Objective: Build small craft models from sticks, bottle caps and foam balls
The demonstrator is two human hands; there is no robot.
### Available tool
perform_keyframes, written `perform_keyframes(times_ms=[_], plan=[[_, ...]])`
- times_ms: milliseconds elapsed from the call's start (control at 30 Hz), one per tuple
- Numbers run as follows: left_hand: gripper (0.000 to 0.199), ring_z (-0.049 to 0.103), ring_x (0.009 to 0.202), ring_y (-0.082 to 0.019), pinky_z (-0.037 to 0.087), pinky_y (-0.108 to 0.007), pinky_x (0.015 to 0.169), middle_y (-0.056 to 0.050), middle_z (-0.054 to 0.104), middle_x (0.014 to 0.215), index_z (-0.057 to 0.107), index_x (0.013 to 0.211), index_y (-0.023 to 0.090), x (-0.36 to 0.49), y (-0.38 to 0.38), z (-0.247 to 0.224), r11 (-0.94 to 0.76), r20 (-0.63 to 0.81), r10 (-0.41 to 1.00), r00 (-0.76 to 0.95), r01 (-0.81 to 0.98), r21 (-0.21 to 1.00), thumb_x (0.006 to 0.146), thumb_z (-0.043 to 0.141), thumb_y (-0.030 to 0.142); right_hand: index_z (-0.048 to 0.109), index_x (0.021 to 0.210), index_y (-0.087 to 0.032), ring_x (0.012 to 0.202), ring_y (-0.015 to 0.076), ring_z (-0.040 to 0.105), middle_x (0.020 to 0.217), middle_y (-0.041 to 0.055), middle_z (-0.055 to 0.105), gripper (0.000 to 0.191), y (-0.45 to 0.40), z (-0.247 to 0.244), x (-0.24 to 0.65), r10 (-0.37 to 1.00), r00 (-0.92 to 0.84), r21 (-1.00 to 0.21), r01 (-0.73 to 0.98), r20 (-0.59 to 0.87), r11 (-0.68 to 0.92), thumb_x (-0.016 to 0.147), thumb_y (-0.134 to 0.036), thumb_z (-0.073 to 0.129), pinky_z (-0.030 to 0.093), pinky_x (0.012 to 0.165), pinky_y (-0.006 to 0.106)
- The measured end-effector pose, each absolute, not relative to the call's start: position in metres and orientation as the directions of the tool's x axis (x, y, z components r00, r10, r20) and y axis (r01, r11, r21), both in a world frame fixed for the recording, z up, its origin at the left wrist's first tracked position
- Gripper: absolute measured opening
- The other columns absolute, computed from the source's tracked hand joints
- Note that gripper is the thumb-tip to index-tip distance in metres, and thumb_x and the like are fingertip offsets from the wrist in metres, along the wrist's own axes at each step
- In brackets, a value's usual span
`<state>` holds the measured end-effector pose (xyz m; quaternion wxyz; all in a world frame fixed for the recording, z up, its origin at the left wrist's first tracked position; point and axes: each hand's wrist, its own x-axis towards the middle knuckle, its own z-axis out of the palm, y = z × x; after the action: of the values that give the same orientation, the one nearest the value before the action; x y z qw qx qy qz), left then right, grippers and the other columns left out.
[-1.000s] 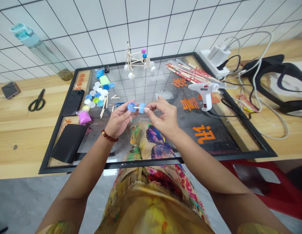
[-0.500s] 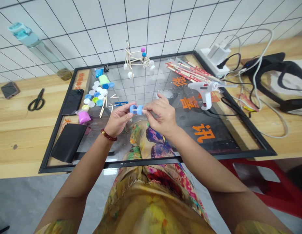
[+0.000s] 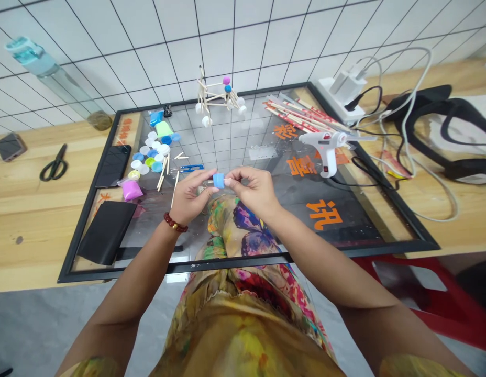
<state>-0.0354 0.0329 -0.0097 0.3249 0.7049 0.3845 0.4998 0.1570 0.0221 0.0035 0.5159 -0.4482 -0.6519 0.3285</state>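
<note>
Above the glass board (image 3: 294, 196), we log the blue cap piece (image 3: 218, 180), gripped at its left end by our left hand (image 3: 191, 195), right end pinched by our right hand (image 3: 255, 188); white glue gun (image 3: 327, 151) off right.

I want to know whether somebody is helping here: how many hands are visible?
2: the left hand at the left side of the blue cap piece, the right hand at its right side. No other hand shows.
</note>
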Motion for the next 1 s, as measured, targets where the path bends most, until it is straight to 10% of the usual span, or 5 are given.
perform_keyframes(times_ms=[567, 800, 1000], plan=[[0.058, 0.073, 0.100, -0.023, 0.058, -0.040, 0.098, -0.009, 0.077, 0.115, 0.076, 0.116, 0.022, -0.028, 0.030, -0.010, -0.420, 0.402, 0.904, 0.145, 0.125, 0.899, 0.063, 0.092, 0.039, 0.071, 0.081, -0.020, 0.073, 0.0161, 0.062, 0.076, 0.0005, 0.068, 0.029, 0.035, -0.008, 0.163, 0.962, -0.132, -0.971, -0.001, 0.237, 0.239, 0.077, -0.048, 0.077, 0.051, 0.077, 0.034], [0.033, 0.070, 0.089, -0.019, 0.055, -0.034, 0.089, -0.007, 0.077, 0.095, 0.076, 0.096, 0.018, -0.027, 0.027, -0.003, -0.397, 0.382, 0.917, 0.114, 0.176, 0.901, 0.077, 0.081, 0.044, 0.059, 0.134, -0.026, 0.096, 0.0191, 0.063, 0.126, 0.0088, 0.064, 0.064, 0.034, -0.005, 0.168, 0.865, -0.258, -0.888, 0.050, 0.430, 0.457, 0.078, -0.049, 0.079, 0.052, 0.095, 0.042], [0.028, 0.067, 0.082, -0.018, 0.051, -0.034, 0.084, -0.004, 0.074, 0.083, 0.076, 0.085, 0.019, -0.025, 0.026, -0.002, -0.422, 0.408, 0.907, 0.106, 0.219, 0.880, 0.074, 0.083, 0.044, 0.073, 0.105, -0.023, 0.089, 0.0195, 0.064, 0.096, 0.0050, 0.072, 0.025, 0.028, 0.002, 0.162, 0.777, -0.235, -0.742, 0.235, 0.584, 0.628, 0.085, -0.039, 0.073, 0.054, 0.087, 0.037]])
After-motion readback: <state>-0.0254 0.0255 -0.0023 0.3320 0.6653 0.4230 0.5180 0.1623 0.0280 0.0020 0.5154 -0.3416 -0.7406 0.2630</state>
